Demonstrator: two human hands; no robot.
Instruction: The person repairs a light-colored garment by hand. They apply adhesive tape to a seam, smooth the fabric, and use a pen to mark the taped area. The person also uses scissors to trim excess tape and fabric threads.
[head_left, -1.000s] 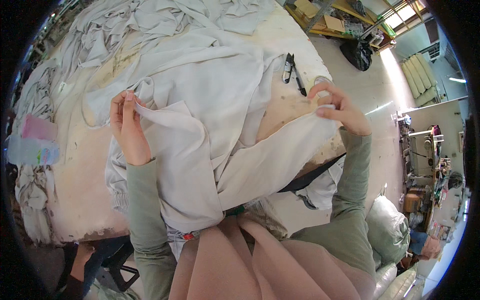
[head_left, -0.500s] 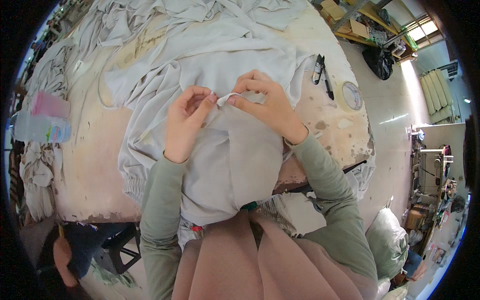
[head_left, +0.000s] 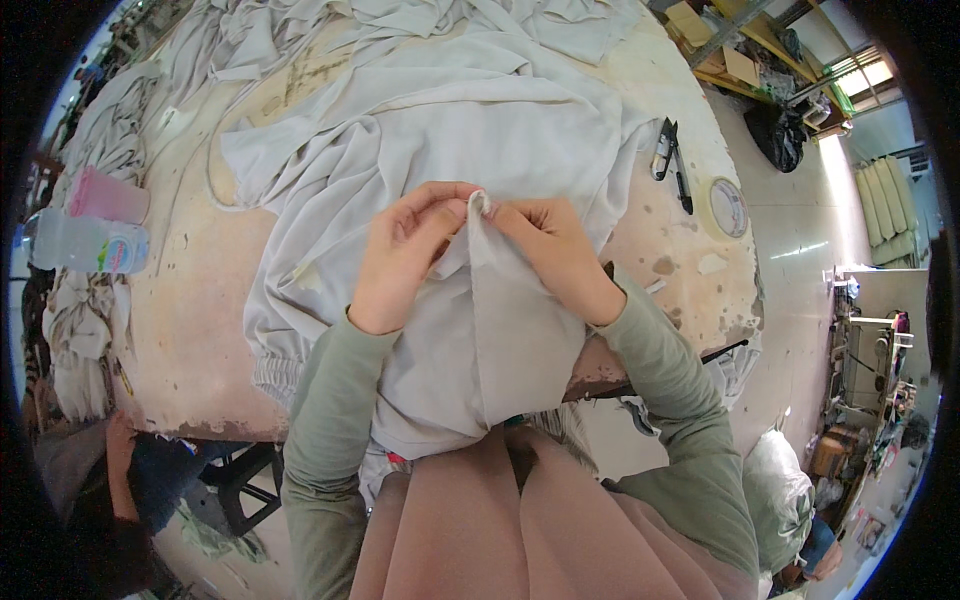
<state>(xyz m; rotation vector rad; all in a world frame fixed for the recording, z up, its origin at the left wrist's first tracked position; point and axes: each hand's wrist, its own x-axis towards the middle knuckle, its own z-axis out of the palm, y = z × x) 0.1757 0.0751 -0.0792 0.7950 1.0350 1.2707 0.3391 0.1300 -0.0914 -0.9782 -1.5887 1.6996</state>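
Note:
A light grey garment (head_left: 430, 340) lies over the front of the table and hangs down toward my lap. It has a gathered elastic cuff at its left and a seam running down its middle. My left hand (head_left: 415, 235) pinches the garment's edge between thumb and fingers. Close beside it, my right hand (head_left: 550, 245) grips the same edge, its fingers partly hidden behind the cloth. Between the fingertips the fabric is drawn up into a small raised fold. The two hands almost touch.
On the table (head_left: 190, 360) stand a clear plastic bottle (head_left: 85, 240) and a pink container (head_left: 108, 195) at the left. Thread snips (head_left: 663, 150), a black pen (head_left: 683, 180) and a tape roll (head_left: 727, 208) lie at the right. More grey cloth (head_left: 250, 40) is heaped at the back.
Both hands have come closer together at the cloth edge. The fabric there has turned from a sideways twist into an upright fold. The whole view has shifted slightly.

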